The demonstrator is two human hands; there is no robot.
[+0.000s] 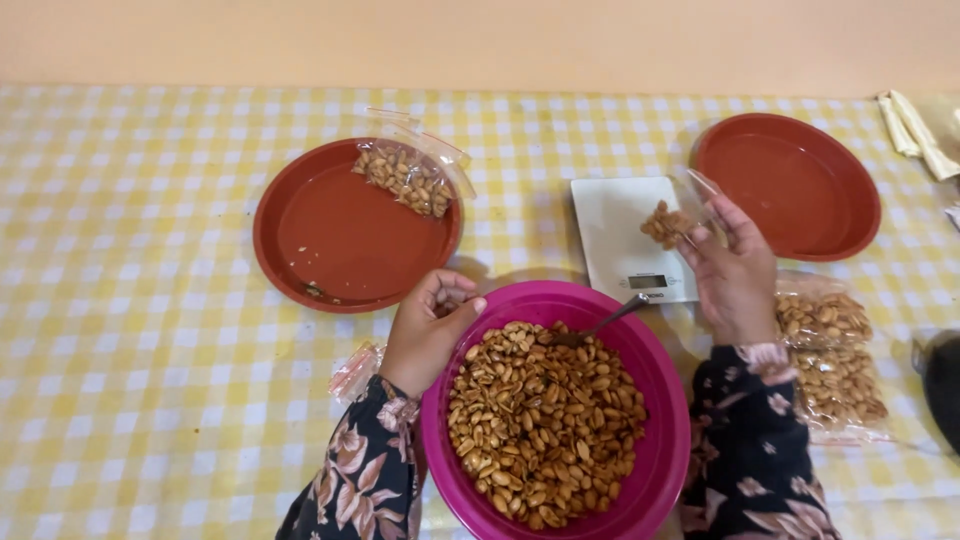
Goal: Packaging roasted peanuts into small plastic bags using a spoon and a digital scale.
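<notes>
A magenta bowl [660,450] full of roasted peanuts [545,420] sits at the table's near edge, with a metal spoon [600,324] resting in the nuts. My left hand [428,328] is curled at the bowl's left rim, fingers closed; what it holds is hidden. My right hand [735,272] holds a small clear bag of peanuts [668,222] over a white kitchen scale [625,238].
A red plate [330,240] at the left carries a filled peanut bag [408,176]. An empty red plate [800,185] stands at the right. Two filled bags [830,355] lie by my right wrist. A yellow checked cloth [130,300] covers the table.
</notes>
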